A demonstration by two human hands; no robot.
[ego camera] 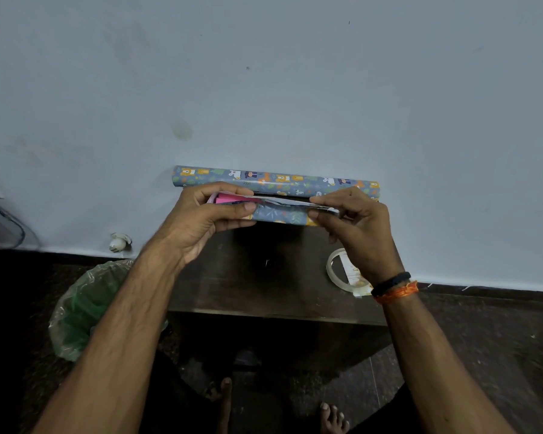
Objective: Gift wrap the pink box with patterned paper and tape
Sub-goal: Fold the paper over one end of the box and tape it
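Pink card shows at the left end of the box (229, 198), which is held above the back of the dark surface (264, 277) and is partly covered by patterned paper (282, 216). The left hand (207, 220) grips the left end of the box: the thumb lies along the front face and the fingers curl over the top edge. The right hand (358, 227) pinches the paper's free edge at the right end of the box, thumb below and fingertips above. The white inner side of the paper is visible along the top, between the two hands.

A roll (273, 180) of the same paper lies behind the box, against the wall (264, 73). A tape ring (342, 270) rests on the surface at the right, partly hidden by the right wrist. The right wrist carries a black band (389, 281) and an orange thread (398, 291). A clear bag (85, 308) with green contents stands on the floor to the left of the surface. Bare toes (333, 418) are visible at the bottom edge.
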